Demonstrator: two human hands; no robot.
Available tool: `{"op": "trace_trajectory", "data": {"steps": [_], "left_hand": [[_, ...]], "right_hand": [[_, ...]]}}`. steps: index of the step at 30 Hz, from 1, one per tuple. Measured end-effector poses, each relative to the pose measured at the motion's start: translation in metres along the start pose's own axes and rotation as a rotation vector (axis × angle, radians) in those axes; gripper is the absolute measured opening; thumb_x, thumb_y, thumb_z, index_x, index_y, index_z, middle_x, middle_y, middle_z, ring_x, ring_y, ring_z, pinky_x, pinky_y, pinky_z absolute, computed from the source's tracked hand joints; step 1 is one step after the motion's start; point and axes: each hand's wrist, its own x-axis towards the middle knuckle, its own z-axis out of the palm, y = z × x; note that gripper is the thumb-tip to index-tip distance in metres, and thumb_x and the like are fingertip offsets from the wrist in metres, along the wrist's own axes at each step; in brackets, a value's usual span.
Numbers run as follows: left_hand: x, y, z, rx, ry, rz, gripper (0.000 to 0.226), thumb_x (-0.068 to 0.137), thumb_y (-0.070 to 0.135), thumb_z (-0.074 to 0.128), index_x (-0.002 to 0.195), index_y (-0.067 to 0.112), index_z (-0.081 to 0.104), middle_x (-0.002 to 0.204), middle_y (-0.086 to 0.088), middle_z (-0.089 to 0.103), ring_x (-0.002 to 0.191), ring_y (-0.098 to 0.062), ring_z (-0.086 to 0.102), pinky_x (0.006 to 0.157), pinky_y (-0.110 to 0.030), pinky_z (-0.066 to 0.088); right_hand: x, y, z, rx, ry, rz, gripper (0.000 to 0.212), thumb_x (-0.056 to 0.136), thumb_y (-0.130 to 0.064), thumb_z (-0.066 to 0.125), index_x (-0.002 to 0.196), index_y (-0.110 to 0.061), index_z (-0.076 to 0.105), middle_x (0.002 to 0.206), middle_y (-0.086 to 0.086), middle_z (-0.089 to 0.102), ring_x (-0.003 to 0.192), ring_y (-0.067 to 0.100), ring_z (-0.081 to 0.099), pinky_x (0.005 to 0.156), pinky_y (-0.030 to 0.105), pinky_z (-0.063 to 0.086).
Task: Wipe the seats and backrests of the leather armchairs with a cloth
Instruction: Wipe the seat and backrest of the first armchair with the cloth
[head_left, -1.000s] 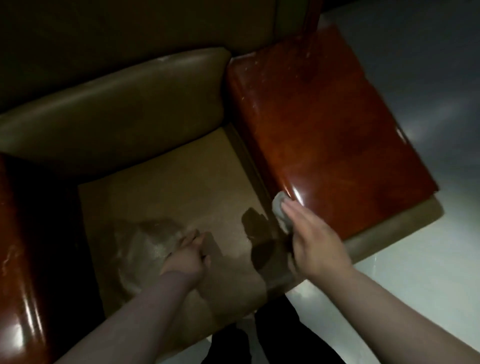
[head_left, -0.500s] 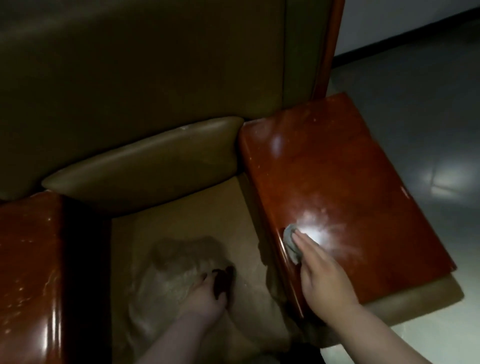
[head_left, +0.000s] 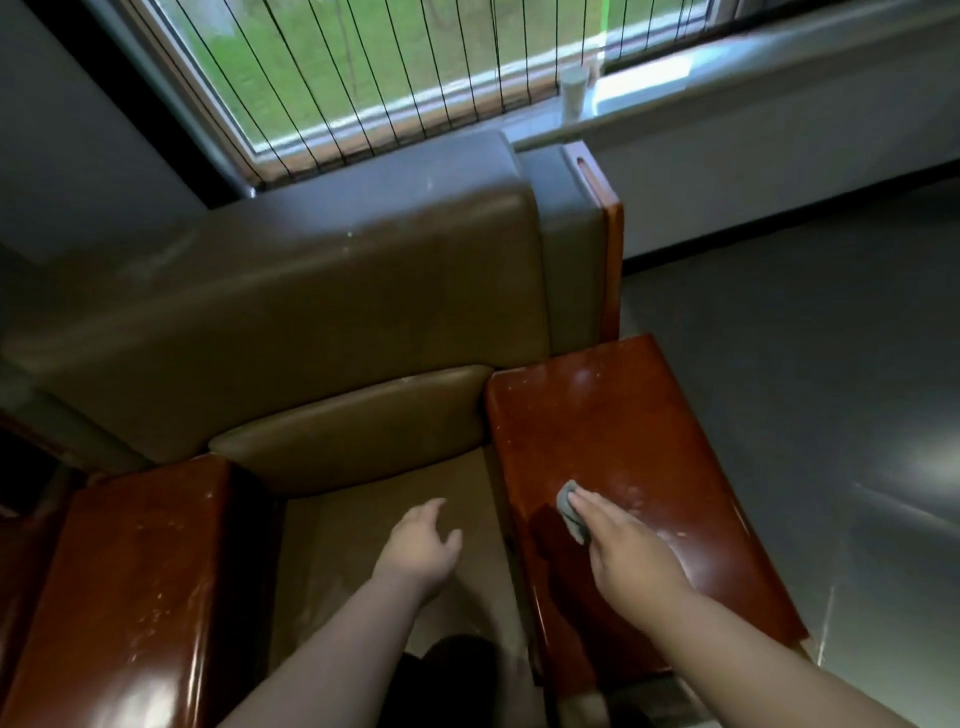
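The right hand's fingers (head_left: 597, 512) lie flat and together, pressing a small grey cloth (head_left: 571, 512) onto the right armrest (head_left: 639, 441); only the cloth's edge shows past the fingertips, toward 10 o'clock of the hand. The right hand (head_left: 631, 553) rests palm down on the glossy red-brown wood, near the armrest's inner edge, with the forearm running off to 5 o'clock. A dull smear and pale specks mark the wood toward 1 o'clock of the hand.

The left hand (head_left: 421, 545) is over the seat (head_left: 363, 530) with its fingers loosely apart and slightly curled, holding nothing; whether it touches the leather cannot be told. Its forearm runs off toward 7 o'clock.

The armchair fills the middle of the head view. The seat lies between the two wooden armrests, the left armrest (head_left: 130, 587) at 8 o'clock. A low cushion (head_left: 353, 426) sits at the back of the seat, against the tall brown backrest (head_left: 311, 322), which stands toward 12 o'clock. Behind the backrest is a window (head_left: 363, 67) with thin dark bars and green outside. A small pale cup (head_left: 574, 96) stands on the sill (head_left: 649, 98) at 1 o'clock. Grey floor (head_left: 805, 389) spreads to 3 o'clock.
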Motion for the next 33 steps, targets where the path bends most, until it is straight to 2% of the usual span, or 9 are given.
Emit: {"op": "trace_trajectory", "data": {"steps": [4, 11, 16, 19, 21, 23, 26, 29, 33], "left_hand": [[0.017, 0.028, -0.034, 0.020, 0.085, 0.074, 0.062, 0.104, 0.042, 0.058, 0.161, 0.030, 0.038, 0.164, -0.001, 0.041, 0.150, -0.023, 0.041, 0.122, -0.038, 0.038], [0.083, 0.066, -0.128, 0.043, 0.326, 0.250, 0.054, 0.103, 0.044, 0.058, 0.154, 0.026, 0.048, 0.155, 0.001, 0.051, 0.145, -0.020, 0.046, 0.118, -0.043, 0.045], [0.158, 0.100, -0.239, 0.118, 0.702, 0.545, 0.043, 0.100, 0.039, 0.060, 0.138, 0.019, 0.061, 0.137, -0.002, 0.064, 0.130, -0.021, 0.055, 0.113, -0.041, 0.045], [0.211, 0.106, -0.313, 0.164, 0.829, 0.588, 0.047, 0.098, 0.047, 0.053, 0.135, 0.018, 0.061, 0.134, -0.005, 0.062, 0.127, -0.026, 0.054, 0.108, -0.046, 0.043], [0.249, 0.106, -0.353, 0.205, 0.817, 0.532, 0.062, 0.094, 0.059, 0.042, 0.139, 0.019, 0.059, 0.139, -0.007, 0.059, 0.132, -0.031, 0.051, 0.110, -0.049, 0.042], [0.284, 0.107, -0.372, 0.274, 0.715, 0.491, 0.077, 0.092, 0.069, 0.032, 0.148, 0.021, 0.051, 0.149, -0.009, 0.054, 0.140, -0.033, 0.046, 0.114, -0.054, 0.040], [0.324, 0.109, -0.365, 0.316, 0.574, 0.431, 0.078, 0.096, 0.073, 0.029, 0.161, 0.029, 0.035, 0.169, -0.006, 0.032, 0.157, -0.031, 0.026, 0.126, -0.061, 0.021], [0.344, 0.108, -0.349, 0.355, 0.594, 0.420, 0.081, 0.095, 0.074, 0.018, 0.165, 0.035, 0.025, 0.175, -0.001, 0.020, 0.162, -0.027, 0.013, 0.129, -0.059, 0.007], [0.355, 0.106, -0.348, 0.345, 0.644, 0.465, 0.080, 0.093, 0.072, 0.018, 0.164, 0.036, 0.026, 0.174, -0.001, 0.020, 0.161, -0.026, 0.012, 0.130, -0.055, 0.007]], "right_hand": [[0.013, -0.010, -0.020, 0.007, 0.058, 0.023, 0.059, 0.100, -0.005, 0.050, 0.155, -0.026, 0.046, 0.161, -0.008, 0.043, 0.147, 0.012, 0.042, 0.116, 0.024, 0.035], [0.081, -0.032, -0.041, -0.001, 0.188, 0.072, 0.053, 0.098, -0.004, 0.056, 0.149, -0.019, 0.054, 0.154, -0.002, 0.053, 0.135, 0.018, 0.056, 0.102, 0.017, 0.035], [0.173, -0.069, -0.066, 0.048, 0.313, 0.075, 0.051, 0.104, -0.012, 0.049, 0.154, -0.020, 0.047, 0.152, 0.001, 0.054, 0.134, 0.022, 0.056, 0.102, 0.024, 0.041], [0.236, -0.102, -0.088, 0.082, 0.417, 0.053, 0.050, 0.104, -0.013, 0.049, 0.154, -0.021, 0.048, 0.151, -0.001, 0.054, 0.136, 0.019, 0.052, 0.105, 0.022, 0.036], [0.274, -0.123, -0.103, 0.114, 0.485, 0.009, 0.048, 0.104, -0.012, 0.049, 0.152, -0.022, 0.050, 0.149, -0.003, 0.055, 0.138, 0.015, 0.051, 0.109, 0.022, 0.035], [0.313, -0.141, -0.116, 0.113, 0.530, -0.041, 0.048, 0.105, -0.012, 0.049, 0.152, -0.023, 0.048, 0.152, -0.005, 0.053, 0.142, 0.010, 0.046, 0.116, 0.027, 0.036], [0.374, -0.159, -0.124, 0.034, 0.574, -0.075, 0.052, 0.103, -0.008, 0.050, 0.154, -0.019, 0.046, 0.159, 0.002, 0.046, 0.152, 0.016, 0.033, 0.127, 0.039, 0.027], [0.413, -0.169, -0.108, -0.145, 0.554, -0.045, 0.053, 0.102, -0.013, 0.049, 0.155, -0.019, 0.044, 0.163, 0.003, 0.040, 0.157, 0.022, 0.023, 0.129, 0.046, 0.017], [0.444, -0.162, -0.128, -0.257, 0.545, -0.149, 0.046, 0.106, -0.019, 0.041, 0.150, -0.021, 0.051, 0.157, 0.002, 0.049, 0.153, 0.021, 0.033, 0.129, 0.044, 0.020]]}}
